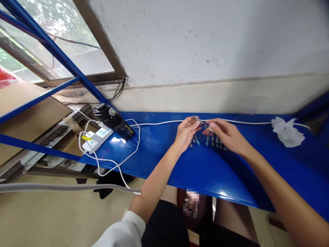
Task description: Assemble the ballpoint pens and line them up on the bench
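Note:
Above the blue shelf top, my left hand [187, 132] pinches the dark end of a slim pen [204, 124]. My right hand [224, 134] grips the same pen farther along, its fingers closed round the clear part. The pen slopes down slightly to the right between both hands. Below them, several similar slim pens [213, 141] lie side by side, some black-ended and one blue-ended, partly covered by my right hand. A smaller group of pens [196, 141], with black and light blue ends, lies just under my left hand, which hides their upper parts.
A black bottle [115, 120] leans beside a white power strip [99, 136] at the left, with looped white cable [139, 137] around them. More cable runs along the wall behind my hands. A crumpled white plastic bag [288, 132] lies at the right. Blue frame bars [59, 56] slant at the left.

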Available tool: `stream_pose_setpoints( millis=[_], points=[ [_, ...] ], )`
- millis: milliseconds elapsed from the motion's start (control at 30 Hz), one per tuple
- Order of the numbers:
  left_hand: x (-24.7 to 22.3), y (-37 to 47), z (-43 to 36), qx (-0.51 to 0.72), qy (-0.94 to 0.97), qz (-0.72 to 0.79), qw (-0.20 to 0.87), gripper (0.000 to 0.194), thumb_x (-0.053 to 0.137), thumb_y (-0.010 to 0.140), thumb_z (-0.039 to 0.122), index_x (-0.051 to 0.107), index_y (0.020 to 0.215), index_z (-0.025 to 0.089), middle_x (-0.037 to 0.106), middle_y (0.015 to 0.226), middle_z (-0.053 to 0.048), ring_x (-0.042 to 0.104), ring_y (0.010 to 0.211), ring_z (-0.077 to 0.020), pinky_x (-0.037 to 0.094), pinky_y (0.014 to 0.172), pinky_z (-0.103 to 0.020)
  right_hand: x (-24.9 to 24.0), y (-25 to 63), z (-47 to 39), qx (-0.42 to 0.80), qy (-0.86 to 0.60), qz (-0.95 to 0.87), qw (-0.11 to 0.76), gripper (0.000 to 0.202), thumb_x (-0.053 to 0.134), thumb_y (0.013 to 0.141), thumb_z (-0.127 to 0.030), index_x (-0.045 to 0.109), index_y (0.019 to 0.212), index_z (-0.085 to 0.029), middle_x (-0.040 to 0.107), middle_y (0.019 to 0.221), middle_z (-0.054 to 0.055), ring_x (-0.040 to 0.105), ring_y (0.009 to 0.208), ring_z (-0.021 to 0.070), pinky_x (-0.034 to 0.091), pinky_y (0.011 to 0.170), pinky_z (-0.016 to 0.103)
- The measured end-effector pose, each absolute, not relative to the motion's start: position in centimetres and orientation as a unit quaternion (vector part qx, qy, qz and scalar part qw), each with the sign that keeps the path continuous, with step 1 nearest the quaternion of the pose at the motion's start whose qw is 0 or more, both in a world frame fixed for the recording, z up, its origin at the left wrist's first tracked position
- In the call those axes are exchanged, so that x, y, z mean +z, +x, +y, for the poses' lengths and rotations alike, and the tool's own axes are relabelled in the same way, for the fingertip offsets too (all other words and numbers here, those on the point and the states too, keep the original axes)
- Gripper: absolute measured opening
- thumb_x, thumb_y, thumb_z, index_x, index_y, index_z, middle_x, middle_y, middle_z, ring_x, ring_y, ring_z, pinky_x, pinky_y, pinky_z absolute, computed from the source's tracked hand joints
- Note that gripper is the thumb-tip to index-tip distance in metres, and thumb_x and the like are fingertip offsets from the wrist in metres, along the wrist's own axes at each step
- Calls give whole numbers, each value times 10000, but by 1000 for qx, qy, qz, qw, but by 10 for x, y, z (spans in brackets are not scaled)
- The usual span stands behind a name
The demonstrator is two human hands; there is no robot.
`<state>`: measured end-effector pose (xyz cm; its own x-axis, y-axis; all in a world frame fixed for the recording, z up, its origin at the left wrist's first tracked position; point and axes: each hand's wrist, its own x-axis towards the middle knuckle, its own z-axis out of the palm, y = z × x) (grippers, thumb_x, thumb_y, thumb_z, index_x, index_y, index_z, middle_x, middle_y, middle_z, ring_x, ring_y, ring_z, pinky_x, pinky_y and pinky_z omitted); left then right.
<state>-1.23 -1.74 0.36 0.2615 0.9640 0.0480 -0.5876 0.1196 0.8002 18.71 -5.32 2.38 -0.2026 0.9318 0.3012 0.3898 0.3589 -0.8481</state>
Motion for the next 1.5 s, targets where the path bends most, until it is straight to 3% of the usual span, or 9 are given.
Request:
stream_pose_setpoints(
  millis=[100,200,333,533,767,1267,1500],
  points=[
    [1,-14,-14,579,362,279,675,270,818,853,245,729,1105,208,777,1191,-68,709,1272,-239,519,1135,-388,23,165,-25,249,-462,-759,385,416,494,1091,-632,723,1126,-286,745,830,35,656,677,218,486,678,345],
    [0,-19,-8,610,344,295,650,271,778,898,249,716,1158,207,775,1260,-81,699,1323,-249,474,1196,-421,10,155,-8,119,-484,-764,409,433,416,1127,-571,708,1043,-262,740,917,78,649,763,235,433,707,347],
    [-1,-23,-3,613,317,300,659,205,711,962,258,731,1154,190,789,1252,-89,691,1356,-251,423,1249,-435,-9,157,-11,46,-507,-753,416,392,374,1146,-514,671,1114,-259,716,971,92,645,812,242,413,713,344],
    [4,-16,-12,594,356,262,672,234,756,957,304,784,1155,183,801,1263,-97,660,1404,-305,381,1288,-455,-13,162,-27,17,-496,-763,414,346,380,1155,-440,651,1145,-224,711,923,78,644,763,221,403,669,333],
    [10,-11,-21,562,395,190,702,291,768,986,351,803,1241,214,772,1386,-100,593,1489,-324,384,1299,-470,-14,156,-27,12,-488,-771,409,374,343,1165,-410,617,1002,-215,663,778,44,580,604,179,344,599,316],
    [-1,-7,-18,614,384,284,629,320,891,877,425,861,1106,204,846,1175,-85,706,1345,-322,432,1272,-484,-21,154,-26,-43,-521,-779,347,528,259,1174,-490,670,1150,-160,759,788,97,675,591,218,320,559,309],
    [0,-6,-18,636,333,319,619,265,943,813,359,871,1012,200,861,1064,-62,727,1308,-308,461,1252,-479,-17,151,-28,-91,-514,-785,333,573,247,1187,-484,697,1189,-129,803,864,133,710,652,227,279,555,318]
  ],
)
